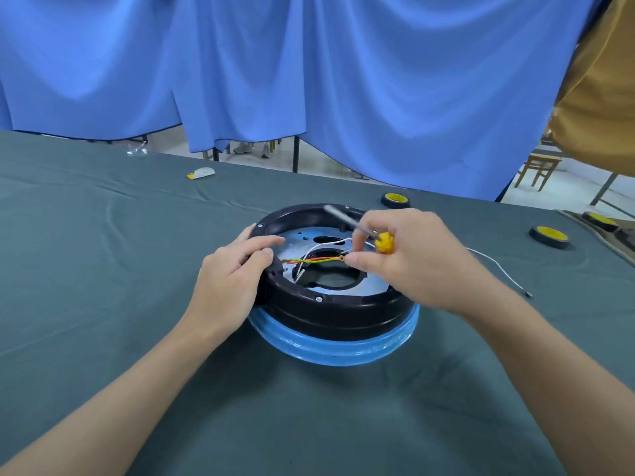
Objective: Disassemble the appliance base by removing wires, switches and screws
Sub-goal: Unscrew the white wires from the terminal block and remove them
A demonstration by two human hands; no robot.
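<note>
A round black appliance base [330,310] wrapped in blue film at the bottom lies upside down on the green cloth. Inside it a metal plate [343,293] carries a red and a green-yellow wire [311,260] and white wires [330,242]. My left hand [233,280] grips the left rim, fingers curled over its edge. My right hand [409,259] holds a screwdriver [357,228] with a yellow handle, its shaft pointing up and left, while thumb and forefinger pinch the ring end of the coloured wires.
A loose white wire [498,269] trails right of the base. Three rolls of yellow-and-black tape [549,237] lie at the far right, and a white-yellow scrap [202,173] at the far left. Blue curtains hang behind the table. A person in brown stands at top right.
</note>
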